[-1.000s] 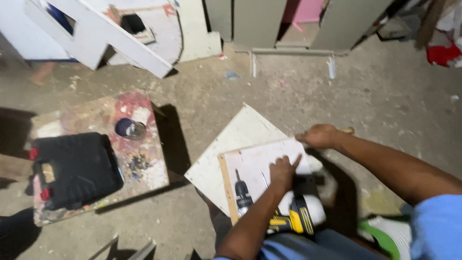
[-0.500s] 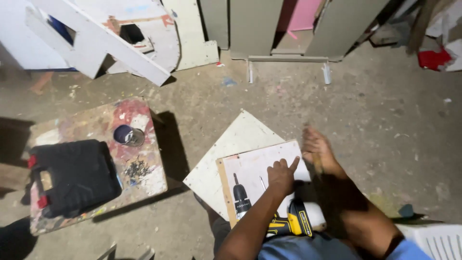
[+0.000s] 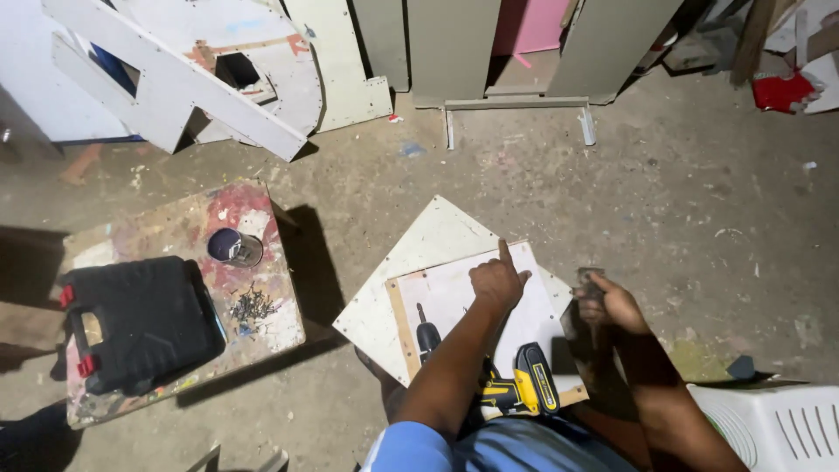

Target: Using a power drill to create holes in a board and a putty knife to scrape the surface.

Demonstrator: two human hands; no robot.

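Drill — lying on board, nose up-left, left hand pointing, right hand fisted.

Concrete floor under white boards

Yellow-black drill, black case

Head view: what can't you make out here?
- Object in the right hand: dark, blurred, half wrapped by the fingers.
- Drill: middle hidden behind the left hand's forearm.
- Small bits on the painted board: too small to tell.
- White crate: cut off by the corner.
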